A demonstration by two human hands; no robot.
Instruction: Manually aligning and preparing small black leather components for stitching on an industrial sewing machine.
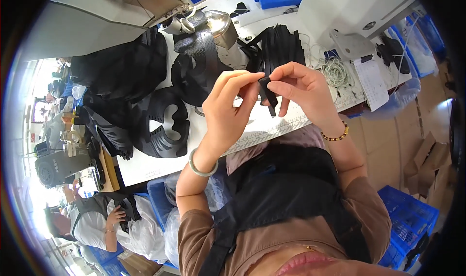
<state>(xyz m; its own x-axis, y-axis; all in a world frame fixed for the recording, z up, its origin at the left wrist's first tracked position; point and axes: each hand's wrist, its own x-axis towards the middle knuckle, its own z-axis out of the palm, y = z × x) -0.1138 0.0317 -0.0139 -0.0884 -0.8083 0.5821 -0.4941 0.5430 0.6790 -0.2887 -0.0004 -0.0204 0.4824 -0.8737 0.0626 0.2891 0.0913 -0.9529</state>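
Note:
Above the table's near edge, a short black strip [267, 90] is pinched between both my hands. My left hand [228, 101] grips its upper end with thumb and fingertips. From the other side, my right hand [302, 89] closes its thumb and index finger on the same end, the other fingers curled. The strip's lower end hangs free. Just beyond my hands lies a bundle of black strips [282, 45]. To the left, a black curved cut piece with slots [162, 123] lies flat on the white table [145, 171].
Sewing machine bodies [97, 16] rise at the far left and right. Black fabric [121, 65] is heaped at left. Tangled pale cord [335, 72] lies at right. A printed ruler [272, 130] runs along the near edge. Blue crates [407, 217] stand lower right; another person [97, 222] sits lower left.

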